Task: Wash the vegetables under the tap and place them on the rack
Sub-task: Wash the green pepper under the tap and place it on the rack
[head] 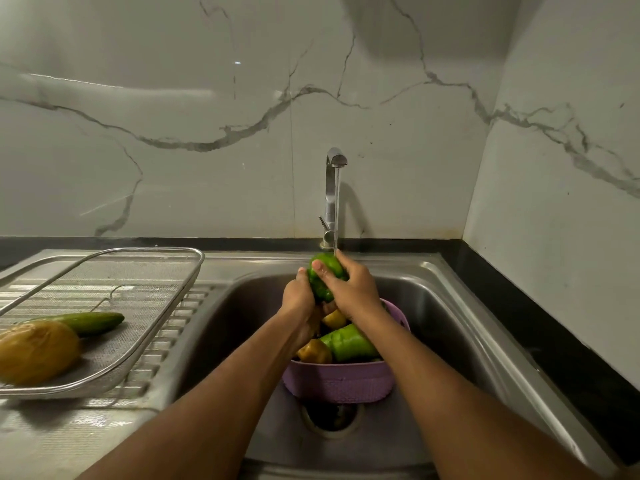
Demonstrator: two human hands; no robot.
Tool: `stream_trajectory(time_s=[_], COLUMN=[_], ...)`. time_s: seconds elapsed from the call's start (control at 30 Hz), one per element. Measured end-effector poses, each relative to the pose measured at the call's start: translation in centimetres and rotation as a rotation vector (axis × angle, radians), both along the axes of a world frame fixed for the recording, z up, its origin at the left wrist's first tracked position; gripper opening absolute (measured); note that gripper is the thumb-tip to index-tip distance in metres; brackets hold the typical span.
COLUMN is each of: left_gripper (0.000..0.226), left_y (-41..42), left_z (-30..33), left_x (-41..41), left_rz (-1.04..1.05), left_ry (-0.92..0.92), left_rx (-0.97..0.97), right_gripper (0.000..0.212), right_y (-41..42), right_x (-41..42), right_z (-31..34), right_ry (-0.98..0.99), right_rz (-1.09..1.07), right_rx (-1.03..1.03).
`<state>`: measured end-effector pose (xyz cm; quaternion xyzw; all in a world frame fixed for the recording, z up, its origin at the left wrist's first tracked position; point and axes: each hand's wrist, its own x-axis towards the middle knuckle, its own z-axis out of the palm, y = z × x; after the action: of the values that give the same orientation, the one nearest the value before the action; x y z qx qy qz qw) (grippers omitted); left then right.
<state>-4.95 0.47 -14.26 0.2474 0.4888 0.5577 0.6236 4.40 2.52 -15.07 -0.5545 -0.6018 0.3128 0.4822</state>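
We hold a green pepper [323, 277] under the tap [333, 199], right in its thin stream of water, with our left hand [299, 296] curled around its lower left side and our right hand [351, 287] wrapped over its right side, thumb laid across the front. Straight below the tap, a purple basket [337, 379] sits in the sink [450, 317] with more green and yellow vegetables [346, 342] inside. Far left of the tap, the rack [138, 306] on the draining board carries a cucumber [91, 322] and a yellow vegetable [36, 351].
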Motion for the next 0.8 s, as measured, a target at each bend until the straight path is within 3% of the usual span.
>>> stream_trajectory(time_s=[0.17,0.23,0.37,0.47,0.67,0.8], left_gripper=[0.045,0.045,0.042,0.038,0.044,0.041], left_y=[0.4,0.5,0.7,0.4,0.5,0.7], left_z=[-0.3,-0.3,-0.3,-0.1,-0.4,-0.5], left_x=[0.6,0.4,-0.2,-0.2,0.5,0.7], left_rz=[0.008,0.012,0.004,-0.006,0.022,0.021], left_ry=[0.013,0.029,0.081,0.064,0.09,0.082], left_rx=[-0.006,0.012,0.069,0.075,0.076,0.077], right_gripper=[0.042,0.04,0.065,0.076,0.035,0.035], right_y=[-1.1,-1.2,-0.4,-0.2,-1.3,-1.4], right_x=[0.2,0.1,0.3,0.4,0.5,-0.1], right_z=[0.2,0.2,0.5,0.4,0.2,0.1], right_ry=[-0.185,-0.205,-0.08,0.063,-0.109,-0.179], right_rz=[-0.313,-0.293,0.009,0.066,-0.273,-0.334], right_rx=[0.212,0.239,-0.023,-0.116,0.14,0.197])
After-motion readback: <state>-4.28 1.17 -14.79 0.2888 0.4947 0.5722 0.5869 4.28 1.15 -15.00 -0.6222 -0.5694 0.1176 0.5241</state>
